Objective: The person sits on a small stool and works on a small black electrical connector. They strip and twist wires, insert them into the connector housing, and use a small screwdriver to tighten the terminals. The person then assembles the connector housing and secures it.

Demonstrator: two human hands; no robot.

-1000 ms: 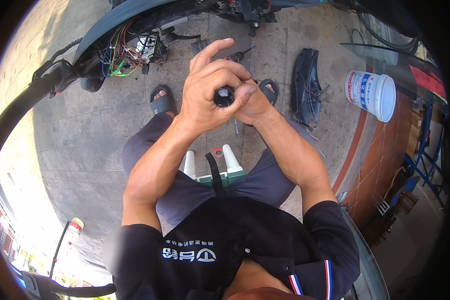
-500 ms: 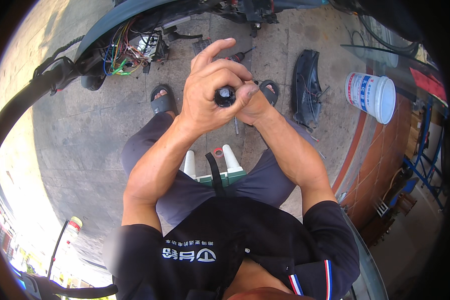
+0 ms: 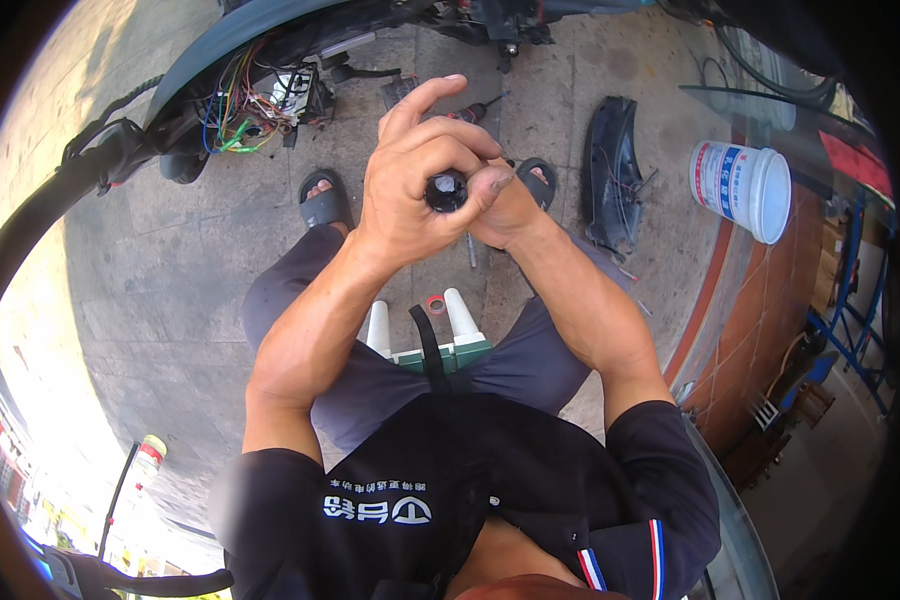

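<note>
My left hand (image 3: 410, 190) is closed round a black handle (image 3: 446, 191), seen end-on with its round, shiny, faceted end facing up. The left thumb and curled fingers circle it, while one finger sticks out from the grip. The rest of this tool is hidden under the hands, so its kind cannot be made out. Just behind and to the right, my right hand (image 3: 512, 212) touches the left one. Its fingers are covered by my left hand, and whatever they hold does not show.
Beyond my feet stands a partly dismantled vehicle with loose coloured wires (image 3: 240, 105). A power drill (image 3: 470, 112) lies on the paving. At right are a black curved panel (image 3: 610, 175) and a white bucket (image 3: 738, 190). Between my legs are a green-and-white stool (image 3: 460, 350) and a red tape roll (image 3: 435, 305).
The handle's end has turned or tilted slightly, so its pale highlight has darkened. Both hands keep almost the same place and grip.
</note>
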